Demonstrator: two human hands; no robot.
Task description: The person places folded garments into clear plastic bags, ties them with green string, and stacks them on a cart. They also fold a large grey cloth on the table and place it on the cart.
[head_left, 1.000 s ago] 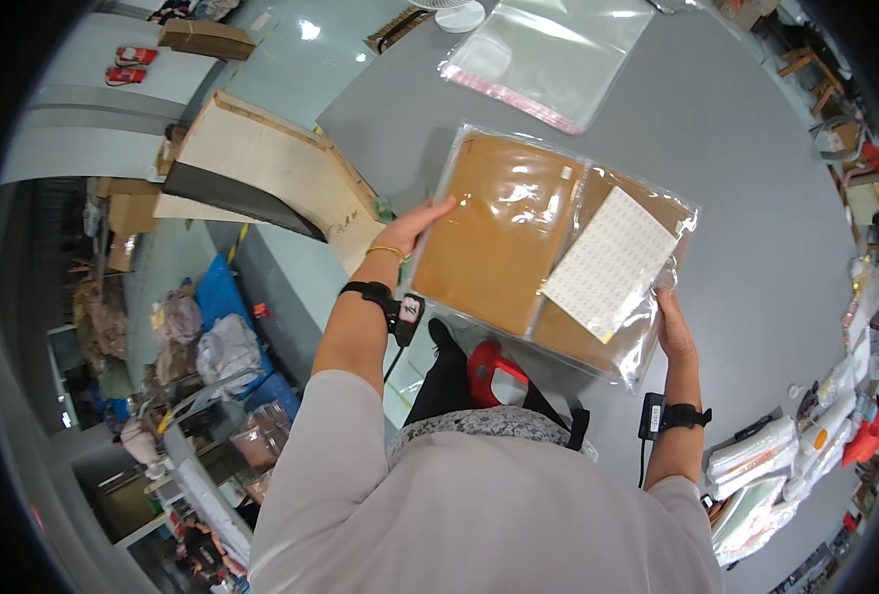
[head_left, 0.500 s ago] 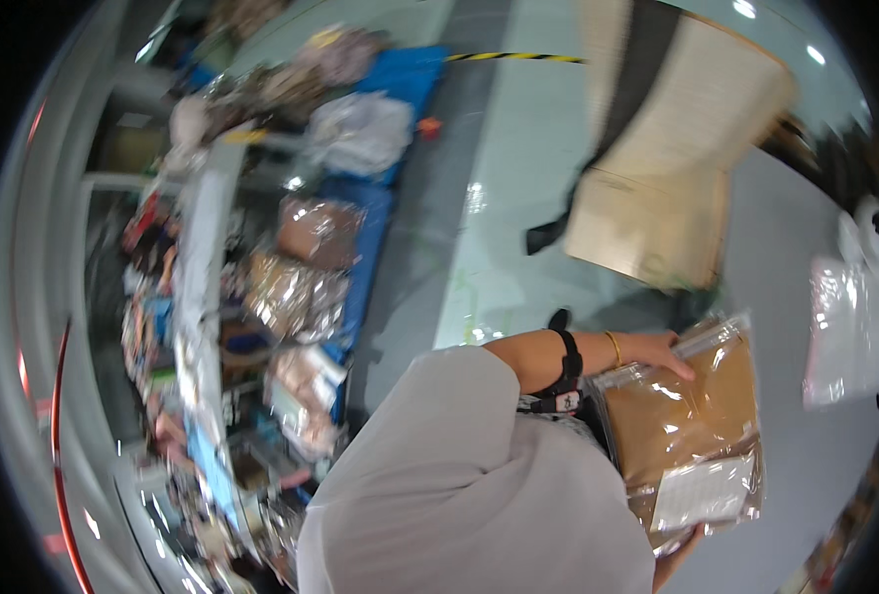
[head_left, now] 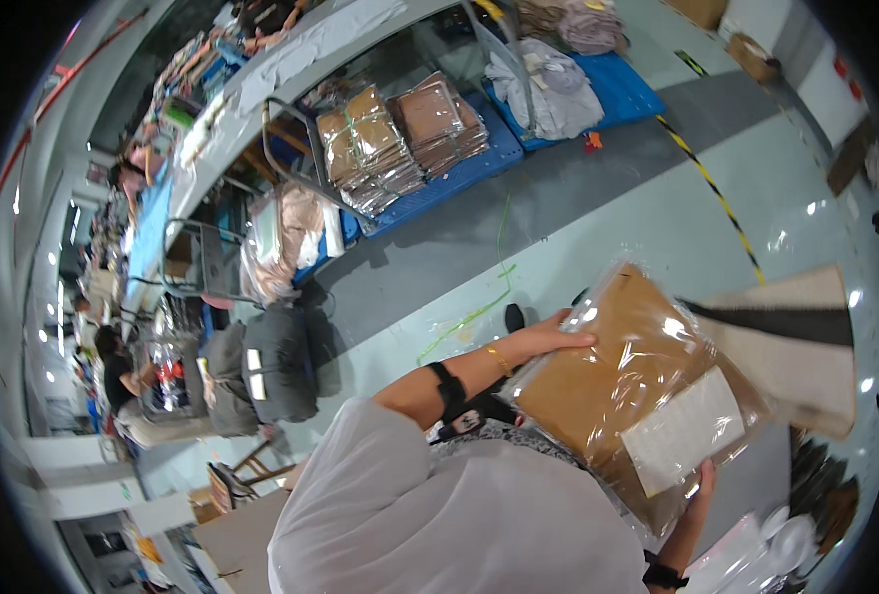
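Observation:
A stack of clear plastic bags with brown folded cloth [head_left: 622, 371] inside is held in front of my body, tilted. On its near part lies a white paper sheet [head_left: 684, 431] with print, under or on the plastic. My left hand [head_left: 550, 337] grips the upper left edge, thumb on top and fingers mostly underneath. At the lower right edge my right hand [head_left: 702, 482] holds on, its fingertips showing over the plastic beside the sheet. The plastic's glare hides how many bags there are.
A grey table [head_left: 771, 460] lies partly under the bags, with clear plastic packs [head_left: 746, 554] near it. Beyond is a cream board [head_left: 816, 381] with a dark strip. Stacked bags [head_left: 370, 144] stand on a blue platform cart [head_left: 459, 178]. Grey bundles [head_left: 279, 366] and a co-worker [head_left: 122, 381] are at left.
The view has swung round, bringing the carts and bundles farther into sight. The bags have moved off most of the grey table toward the floor side, still in both my hands.

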